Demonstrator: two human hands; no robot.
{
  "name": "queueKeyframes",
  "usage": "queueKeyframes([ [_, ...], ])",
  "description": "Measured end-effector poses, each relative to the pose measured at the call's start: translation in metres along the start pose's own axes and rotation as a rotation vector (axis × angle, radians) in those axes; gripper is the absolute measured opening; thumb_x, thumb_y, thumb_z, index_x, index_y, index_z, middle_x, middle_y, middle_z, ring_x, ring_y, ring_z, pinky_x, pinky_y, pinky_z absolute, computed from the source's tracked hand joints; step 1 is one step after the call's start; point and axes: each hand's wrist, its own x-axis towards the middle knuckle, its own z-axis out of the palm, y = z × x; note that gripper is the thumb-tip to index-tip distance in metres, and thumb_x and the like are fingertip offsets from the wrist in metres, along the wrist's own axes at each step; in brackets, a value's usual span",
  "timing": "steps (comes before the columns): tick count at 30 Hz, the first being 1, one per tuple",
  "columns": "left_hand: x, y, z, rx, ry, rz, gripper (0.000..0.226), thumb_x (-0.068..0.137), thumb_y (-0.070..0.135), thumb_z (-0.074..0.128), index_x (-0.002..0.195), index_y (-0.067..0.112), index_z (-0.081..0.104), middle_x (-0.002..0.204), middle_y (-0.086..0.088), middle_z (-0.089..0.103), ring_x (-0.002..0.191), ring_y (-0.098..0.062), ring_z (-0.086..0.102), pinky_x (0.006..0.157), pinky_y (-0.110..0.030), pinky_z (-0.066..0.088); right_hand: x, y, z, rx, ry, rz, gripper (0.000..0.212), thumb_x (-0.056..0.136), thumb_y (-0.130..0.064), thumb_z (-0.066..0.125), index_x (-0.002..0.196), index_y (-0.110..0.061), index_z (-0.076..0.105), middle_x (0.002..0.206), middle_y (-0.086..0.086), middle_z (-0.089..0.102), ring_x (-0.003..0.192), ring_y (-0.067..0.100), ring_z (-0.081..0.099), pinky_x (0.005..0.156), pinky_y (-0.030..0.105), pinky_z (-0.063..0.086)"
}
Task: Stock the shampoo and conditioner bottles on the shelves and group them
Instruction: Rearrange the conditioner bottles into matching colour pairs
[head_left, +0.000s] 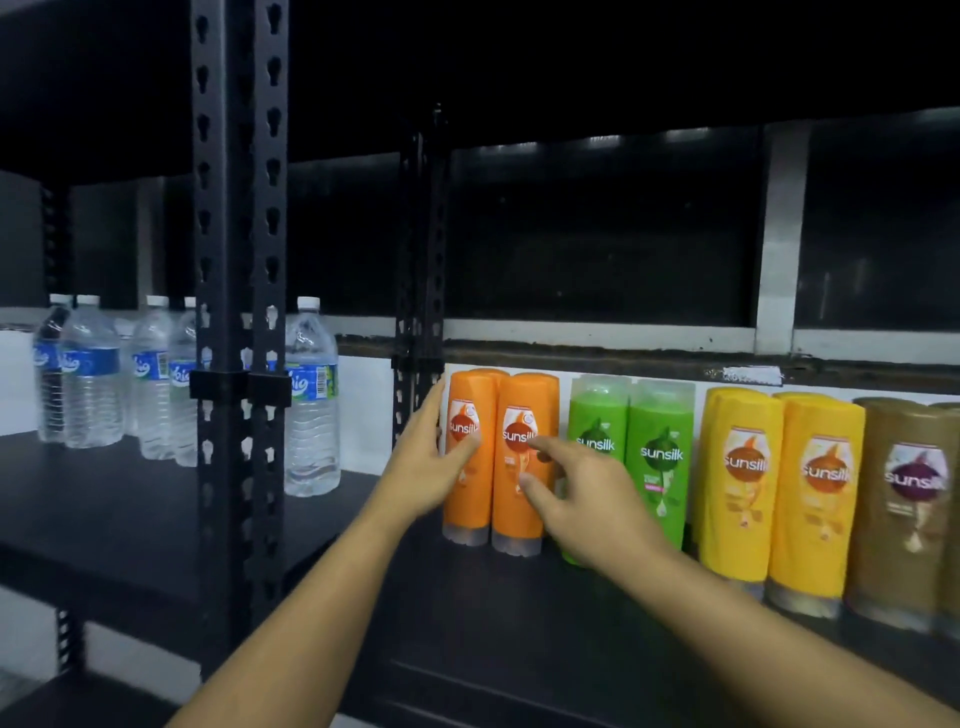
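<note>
Sunsilk bottles stand cap-down in a row on the black shelf (509, 629), paired by colour: two orange ones (470, 395) (529, 402), two green ones (660, 441), two yellow ones (740, 467) and brown ones (904, 493) at the right edge. My left hand (428, 460) wraps the left side of the left orange bottle, thumb across its label. My right hand (587, 501) reaches in front of the green bottles, fingers spread, with thumb and index fingertip touching the front of the right orange bottle. It hides the lower part of the left green bottle (597, 415).
Black perforated uprights (239, 260) divide the rack. Several water bottles (311, 395) stand on the left shelf section. A second post (418, 312) rises just behind the orange bottles. The shelf above is dark.
</note>
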Motion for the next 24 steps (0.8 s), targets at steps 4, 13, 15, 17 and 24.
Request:
queueKeyframes([
  [4,-0.02,-0.027,0.006,-0.034,-0.068,-0.083,0.062,0.097,0.044,0.067,0.136,0.066,0.024,0.125,0.031,0.053,0.119,-0.002,0.058,0.105,-0.041,0.051,-0.017,0.005,0.043,0.158,-0.011,0.271,0.062,0.09,-0.042,0.071,0.145,-0.021,0.05,0.128,0.001,0.067,0.11,0.021,0.067,0.095,0.035,0.054],
  [13,-0.028,-0.047,0.003,0.087,-0.24,-0.091,0.076,0.099,0.036,0.065,0.158,0.044,0.018,0.146,0.008,0.055,0.128,-0.016,0.059,0.108,-0.048,0.05,-0.014,0.015,0.077,0.152,-0.017,0.406,0.057,0.082,-0.04,0.078,0.128,-0.019,0.052,0.114,0.005,0.071,0.103,0.03,0.069,0.089,0.045,0.056],
  [15,-0.027,-0.048,0.003,0.107,-0.242,-0.1,0.075,0.1,0.033,0.065,0.157,0.043,0.018,0.145,0.006,0.055,0.127,-0.021,0.061,0.107,-0.051,0.051,-0.01,0.014,0.079,0.105,-0.009,0.404,0.058,0.082,-0.039,0.079,0.128,-0.017,0.05,0.118,0.008,0.07,0.107,0.032,0.067,0.09,0.044,0.056],
  [17,-0.027,-0.049,0.003,0.125,-0.239,-0.107,0.075,0.1,0.032,0.065,0.157,0.043,0.018,0.144,0.006,0.054,0.126,-0.022,0.061,0.107,-0.05,0.051,-0.008,0.013,0.08,0.076,0.003,0.401,0.059,0.083,-0.038,0.079,0.128,-0.017,0.048,0.12,0.008,0.069,0.108,0.033,0.067,0.089,0.043,0.055],
  [24,-0.026,-0.049,0.005,0.126,-0.245,-0.11,0.076,0.1,0.03,0.064,0.159,0.039,0.017,0.144,0.008,0.051,0.132,-0.021,0.056,0.106,-0.041,0.048,-0.009,0.016,0.087,0.004,0.05,0.386,0.051,0.089,-0.029,0.073,0.128,-0.017,0.044,0.115,0.012,0.069,0.103,0.037,0.067,0.086,0.047,0.055],
])
